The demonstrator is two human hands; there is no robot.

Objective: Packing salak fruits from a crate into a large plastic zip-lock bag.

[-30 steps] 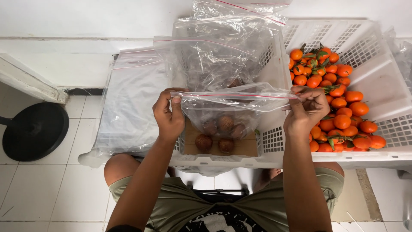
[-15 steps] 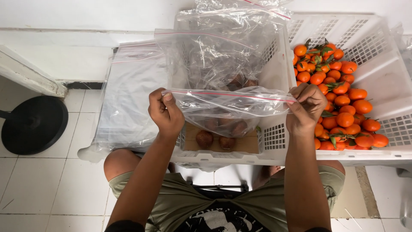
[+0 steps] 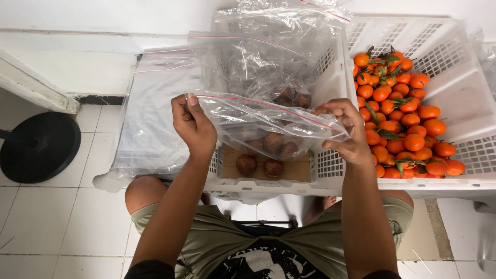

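Head view: a clear zip bag (image 3: 268, 124) is held up between both hands above the near part of a white crate (image 3: 268, 188). Its left top corner is pinched by the left hand (image 3: 194, 126), thumb and fingers closed on the red-lined seal edge. The right end is gripped by the right hand (image 3: 346, 132), with fingers curled over the top edge and the thumb underneath. The hands are well apart, and the seal line is stretched between them, sloping down to the right. Brown fruits (image 3: 274, 143) are seen through the bag's lower part, and two more brown fruits (image 3: 259, 166) lie below on the cardboard floor (image 3: 294, 173) of the crate, near its front wall. Behind the held bag, more bags (image 3: 258, 62) are stood inside the same crate, filling its far half up to the rim. A second crate (image 3: 454, 72) is set just beside it on the right, its near half heaped with oranges (image 3: 408, 124); its far right corner is bare. A stack of flat bags (image 3: 155, 113) is laid left of the first crate, touching its side. Open tiled floor (image 3: 62, 217) is left on the near left, with a black round base (image 3: 39, 147) by the wall
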